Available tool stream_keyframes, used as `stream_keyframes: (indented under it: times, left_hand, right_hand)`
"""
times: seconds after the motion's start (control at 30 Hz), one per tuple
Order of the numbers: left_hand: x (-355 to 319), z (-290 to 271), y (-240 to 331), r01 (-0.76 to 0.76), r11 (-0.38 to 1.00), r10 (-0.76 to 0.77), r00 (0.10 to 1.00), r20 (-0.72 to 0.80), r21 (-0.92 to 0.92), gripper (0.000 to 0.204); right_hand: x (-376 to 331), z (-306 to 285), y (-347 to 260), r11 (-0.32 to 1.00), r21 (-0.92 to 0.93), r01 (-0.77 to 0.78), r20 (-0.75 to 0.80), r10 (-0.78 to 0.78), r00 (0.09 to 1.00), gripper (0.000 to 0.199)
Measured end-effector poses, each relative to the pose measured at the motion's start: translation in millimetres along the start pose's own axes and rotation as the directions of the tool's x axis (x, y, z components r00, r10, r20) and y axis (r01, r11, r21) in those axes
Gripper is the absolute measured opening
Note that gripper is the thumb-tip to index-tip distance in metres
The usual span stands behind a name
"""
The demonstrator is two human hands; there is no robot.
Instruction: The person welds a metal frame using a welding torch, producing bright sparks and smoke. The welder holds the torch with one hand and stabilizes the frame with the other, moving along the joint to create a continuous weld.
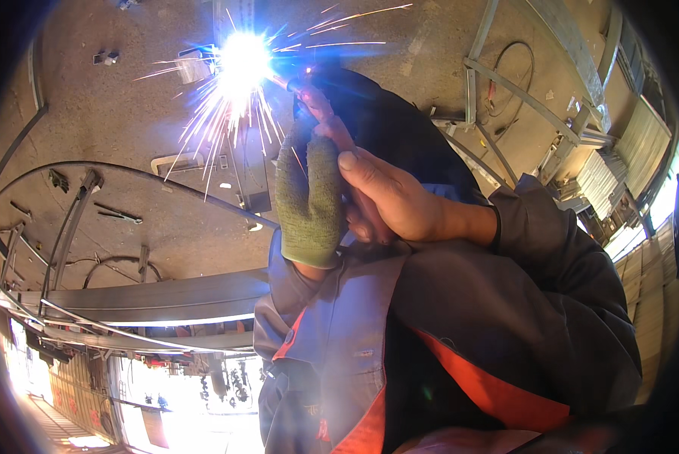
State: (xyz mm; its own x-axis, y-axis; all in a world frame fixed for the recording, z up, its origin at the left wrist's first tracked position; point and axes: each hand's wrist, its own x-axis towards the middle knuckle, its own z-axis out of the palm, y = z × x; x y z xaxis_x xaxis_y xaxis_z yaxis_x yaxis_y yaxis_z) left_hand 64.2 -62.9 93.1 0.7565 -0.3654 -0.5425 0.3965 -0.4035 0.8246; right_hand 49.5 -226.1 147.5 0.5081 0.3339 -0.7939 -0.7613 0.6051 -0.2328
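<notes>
A welding torch (318, 104) with a reddish neck points up and left at a blinding arc (241, 64) that throws sparks. My right hand (392, 193), bare, is wrapped round the torch's handle with the thumb along the top. Close against its left side is my left hand (309, 200) in a green knitted glove, fingers stretched upward with a gap between them. The gloved fingertips touch or nearly touch the torch; their far side is hidden. Glare covers the metal at the arc. Behind the torch lies a black rounded shape (404, 113).
A dark cable or bar (128, 168) arcs across the floor from the left toward my left wrist. Pliers (119, 214) lie on the floor. A long metal beam (165, 297) runs at lower left; metal frame pieces (521, 98) and a looped cable (532, 64) are at right.
</notes>
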Motion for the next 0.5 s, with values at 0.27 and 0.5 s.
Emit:
stream_keyframes:
  times: [0.27, 0.5]
  left_hand:
    - [4.3, -3.0, 2.9, -0.111, 0.987, 0.106, 0.993, 0.046, 0.116, 0.05]
    - [6.2, -1.3, 4.3, -0.125, 0.989, 0.125, 0.992, 0.006, 0.077, 0.047]
  right_hand:
    - [1.3, -3.9, 4.0, 0.999, -0.03, -0.04, 0.006, 0.041, 0.999, 0.072]
    - [0.6, -2.4, 5.8, 0.999, -0.023, -0.027, -0.004, 0.027, 1.0, 0.073]
